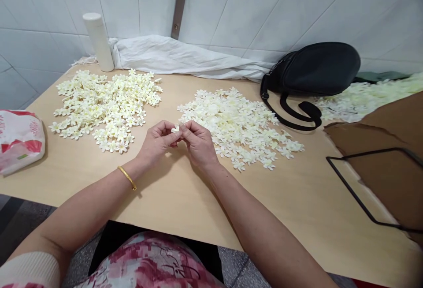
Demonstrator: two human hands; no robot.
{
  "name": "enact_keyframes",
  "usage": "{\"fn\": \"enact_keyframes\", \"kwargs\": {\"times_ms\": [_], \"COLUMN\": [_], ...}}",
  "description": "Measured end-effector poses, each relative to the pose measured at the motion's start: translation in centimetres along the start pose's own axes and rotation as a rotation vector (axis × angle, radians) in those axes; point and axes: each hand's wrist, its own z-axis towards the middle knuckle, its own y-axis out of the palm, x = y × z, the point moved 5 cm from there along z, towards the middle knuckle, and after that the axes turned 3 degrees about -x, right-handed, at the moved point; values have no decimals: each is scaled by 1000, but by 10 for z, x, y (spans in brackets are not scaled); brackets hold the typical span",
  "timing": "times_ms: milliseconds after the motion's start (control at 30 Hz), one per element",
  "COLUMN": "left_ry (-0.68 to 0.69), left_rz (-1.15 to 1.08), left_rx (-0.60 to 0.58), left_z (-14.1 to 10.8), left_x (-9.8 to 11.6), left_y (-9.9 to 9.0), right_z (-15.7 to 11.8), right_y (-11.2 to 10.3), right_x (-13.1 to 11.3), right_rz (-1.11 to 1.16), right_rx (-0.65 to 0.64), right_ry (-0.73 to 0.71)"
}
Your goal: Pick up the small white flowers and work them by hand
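Between the two piles, above the tabletop, a small white flower [176, 129] is pinched in the fingertips of my left hand [159, 140]. My right hand [198, 142] meets it from the other side, thumb and finger pressed against the same flower. The fingertips overlap and hide part of it. To the left lies a pile of yellowish-white flowers [105, 102]. A flatter, whiter pile of flowers [231, 120] spreads to the right, just beyond my right hand.
On the wooden table [158, 204] stand a white bottle [99, 43] at the back left, a red-and-white package [21, 140] at the left edge and a black bag [317, 69] at the back right. A white cloth [172, 56] lies along the wall. Cardboard [390, 164] and a black wire frame [355, 197] are at right.
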Motion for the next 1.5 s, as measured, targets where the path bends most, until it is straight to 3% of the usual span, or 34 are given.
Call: {"fn": "enact_keyframes", "kwargs": {"times_ms": [100,200,400,467,533,700,933,1100,1167,1267,1333,1400,1500], "left_ry": [25,34,71,57,43,-23,-72,-189,-219,-201,-155,-120,-110], "left_rz": [5,45,222,224,205,62,63,-181,-189,-56,22,42,19], "left_rx": [-1,25,148,151,137,26,-54,-135,-97,62,142,155,106], "left_z": [2,2,-2,-2,-1,3,2,1,1,2,2,3,4], "left_x": [2,5,9,7,5,2,4,-4,-6,-5,-2,0,0], "left_y": [-3,-4,-4,-4,-4,-3,-2,2,1,-7,-12,-14,-13], "right_z": [0,-1,-5,-7,-7,-5,-7,-4,-3,-6,-9,-10,-7], "right_y": [1,4,7,9,8,2,1,-1,-2,-3,0,3,1], "right_x": [1,-3,-24,-27,-28,-25,-30,-20,-19,-29,-34,-34,-28], "right_rz": [47,-54,-713,-836,-834,-624,-746,-560,-563,-719,-809,-846,-801], "right_rx": [-51,-86,63,66,62,78,115,140,149,190,142,55,4], "right_ry": [42,11,-299,-383,-404,-264,-342,-191,-195,-365,-460,-473,-373]}}
